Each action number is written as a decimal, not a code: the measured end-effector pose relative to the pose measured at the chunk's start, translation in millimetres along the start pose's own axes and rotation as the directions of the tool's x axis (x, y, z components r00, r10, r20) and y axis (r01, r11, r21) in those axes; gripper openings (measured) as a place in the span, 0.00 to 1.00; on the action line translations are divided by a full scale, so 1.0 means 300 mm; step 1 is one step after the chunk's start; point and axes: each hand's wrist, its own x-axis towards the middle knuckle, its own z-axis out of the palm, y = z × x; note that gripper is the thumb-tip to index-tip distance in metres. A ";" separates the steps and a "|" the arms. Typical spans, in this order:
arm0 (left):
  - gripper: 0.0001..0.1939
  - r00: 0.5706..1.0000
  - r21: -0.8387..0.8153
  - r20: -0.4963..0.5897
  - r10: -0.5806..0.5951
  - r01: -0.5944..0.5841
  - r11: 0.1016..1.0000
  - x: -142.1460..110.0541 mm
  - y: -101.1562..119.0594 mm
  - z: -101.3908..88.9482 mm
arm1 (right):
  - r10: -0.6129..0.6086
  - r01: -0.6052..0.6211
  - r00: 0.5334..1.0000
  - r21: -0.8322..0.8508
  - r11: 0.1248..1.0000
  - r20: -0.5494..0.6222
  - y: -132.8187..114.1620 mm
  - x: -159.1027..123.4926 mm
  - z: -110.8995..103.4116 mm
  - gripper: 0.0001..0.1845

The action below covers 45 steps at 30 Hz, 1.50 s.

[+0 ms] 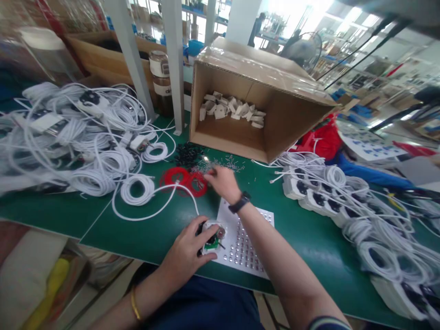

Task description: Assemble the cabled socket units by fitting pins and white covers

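A person's left hand (pixel 187 250) grips a white housing (pixel 209 250) at the near edge of a green desk (pixel 144 238), thumb and fingers spread to its width, a green circuit board and a round metallic part exposed inside it and a white cable (pixel 191 197) running off toward 11 o'clock. The right hand (pixel 222 182), its wrist strapped with a dark watch (pixel 239 202), reaches to 12 o'clock of the housing, fingertips drawn together at a scatter of small screws (pixel 231 161); whether that grip pinches anything cannot be told. Beneath the right forearm, at 3 o'clock, lies a white sheet (pixel 229 228) dotted with rows of shiny round pieces. Red coils (pixel 168 176) and a heap of black parts (pixel 187 156) sit at 11 o'clock. Lettering on a jar (pixel 161 87) behind a post is too blurred to read. An open cardboard box (pixel 285 123), holding white plastic pieces (pixel 237 109), lies on its side at 1 o'clock; coiled white cables (pixel 91 181) crowd 10 o'clock, and a row of white units (pixel 314 199) stretches from 2 to 4 o'clock. Beyond, in a bright workroom, stand a fan (pixel 302 49) and cluttered shelves
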 end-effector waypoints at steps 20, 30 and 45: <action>0.40 0.998 -0.041 0.062 0.008 -0.006 0.999 0.001 -0.001 -0.006 | -0.112 0.118 0.992 -0.086 0.989 0.064 -0.050 0.058 0.090 0.05; 0.44 0.997 -0.078 0.076 -0.027 0.033 0.996 0.004 -0.001 -0.011 | -0.183 0.196 0.980 0.291 0.936 -0.071 -0.097 0.017 -0.218 0.03; 0.42 0.999 -0.033 -0.026 -0.042 0.042 0.999 -0.004 -0.030 0.030 | 0.101 -0.108 0.986 -0.048 0.993 -0.131 0.193 -0.124 -0.192 0.04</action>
